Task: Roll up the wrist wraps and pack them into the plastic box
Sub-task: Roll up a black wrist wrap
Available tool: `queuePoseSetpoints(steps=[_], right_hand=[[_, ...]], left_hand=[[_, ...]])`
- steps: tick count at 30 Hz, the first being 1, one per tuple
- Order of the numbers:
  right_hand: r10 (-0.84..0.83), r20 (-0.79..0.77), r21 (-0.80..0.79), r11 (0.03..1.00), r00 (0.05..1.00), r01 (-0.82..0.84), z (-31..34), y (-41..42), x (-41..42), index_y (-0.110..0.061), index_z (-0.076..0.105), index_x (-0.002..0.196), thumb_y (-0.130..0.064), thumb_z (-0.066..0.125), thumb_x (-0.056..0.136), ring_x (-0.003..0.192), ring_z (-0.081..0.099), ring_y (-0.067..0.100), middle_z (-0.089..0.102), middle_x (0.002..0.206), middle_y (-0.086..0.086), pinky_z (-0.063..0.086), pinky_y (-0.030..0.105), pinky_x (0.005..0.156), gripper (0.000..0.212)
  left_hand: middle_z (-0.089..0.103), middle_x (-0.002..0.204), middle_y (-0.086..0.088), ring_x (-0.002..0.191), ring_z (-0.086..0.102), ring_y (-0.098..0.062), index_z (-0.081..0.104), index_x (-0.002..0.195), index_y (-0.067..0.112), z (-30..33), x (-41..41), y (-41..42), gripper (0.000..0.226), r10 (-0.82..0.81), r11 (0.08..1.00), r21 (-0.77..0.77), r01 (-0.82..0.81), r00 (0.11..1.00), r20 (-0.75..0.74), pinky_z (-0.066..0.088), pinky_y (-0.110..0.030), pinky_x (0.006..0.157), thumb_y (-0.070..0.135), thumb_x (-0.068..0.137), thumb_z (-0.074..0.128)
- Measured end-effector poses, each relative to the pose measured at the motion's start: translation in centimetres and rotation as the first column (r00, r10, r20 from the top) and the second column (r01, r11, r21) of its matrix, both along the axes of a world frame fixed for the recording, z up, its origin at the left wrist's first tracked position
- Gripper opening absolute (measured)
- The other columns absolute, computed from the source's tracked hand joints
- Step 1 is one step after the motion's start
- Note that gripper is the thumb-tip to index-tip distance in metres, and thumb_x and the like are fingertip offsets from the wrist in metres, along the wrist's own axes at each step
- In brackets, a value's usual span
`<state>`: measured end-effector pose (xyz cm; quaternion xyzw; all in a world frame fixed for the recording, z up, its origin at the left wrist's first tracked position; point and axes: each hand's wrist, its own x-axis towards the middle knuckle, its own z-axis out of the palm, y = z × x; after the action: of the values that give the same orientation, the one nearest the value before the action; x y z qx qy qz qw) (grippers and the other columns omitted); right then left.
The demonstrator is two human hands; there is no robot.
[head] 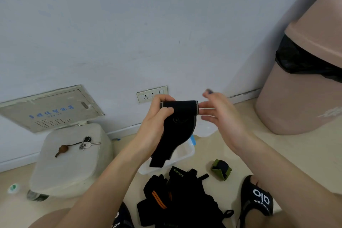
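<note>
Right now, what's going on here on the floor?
A person sits on the floor rolling a black wrist wrap. The left hand grips its rolled top while the tail hangs over the open plastic box; the right hand is open beside the roll. More black wraps lie piled nearby, plus a rolled green one.

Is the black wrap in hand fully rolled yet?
Partly rolled: the wrap has a roll at its top in the left hand; its tail hangs loose.
</note>
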<state>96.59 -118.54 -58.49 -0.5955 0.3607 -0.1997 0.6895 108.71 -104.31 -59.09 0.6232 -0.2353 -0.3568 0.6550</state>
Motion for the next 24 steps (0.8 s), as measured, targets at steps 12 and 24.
queuePoseSetpoints(steps=[12, 24], right_hand=[[0.083, -0.093, 0.178, 0.982, 0.992, -0.065, -0.9, 3.5, 0.5, -0.028, 0.063, 0.121, -0.069, 0.049, 0.082, 0.114, 0.068, 0.026, 0.068, 0.124, 0.013, 0.051, 0.050, 0.106, 0.058], [0.151, -0.030, 0.266, 0.954, 0.988, -0.138, -0.7, 4.8, -0.1, -0.023, 0.074, 0.119, -0.055, 0.039, 0.106, 0.111, 0.073, 0.028, 0.076, 0.118, 0.015, 0.052, 0.046, 0.105, 0.049]], left_hand=[[0.061, 0.075, 0.009, 0.066, 0.060, -0.009, 0.051, 0.104, 0.025, -1.3, -2.6, -0.3, 0.033, -0.109, 0.991, 0.067, 0.112, 0.993, -0.053, 0.048, -0.023, 0.057, -0.004, 0.095, 0.037], [0.068, 0.096, 0.007, 0.081, 0.062, -0.019, 0.053, 0.093, 0.030, -2.1, -2.6, 0.0, 0.028, -0.170, 0.983, 0.062, 0.173, 0.984, -0.051, 0.053, -0.036, 0.067, 0.019, 0.069, 0.044]])
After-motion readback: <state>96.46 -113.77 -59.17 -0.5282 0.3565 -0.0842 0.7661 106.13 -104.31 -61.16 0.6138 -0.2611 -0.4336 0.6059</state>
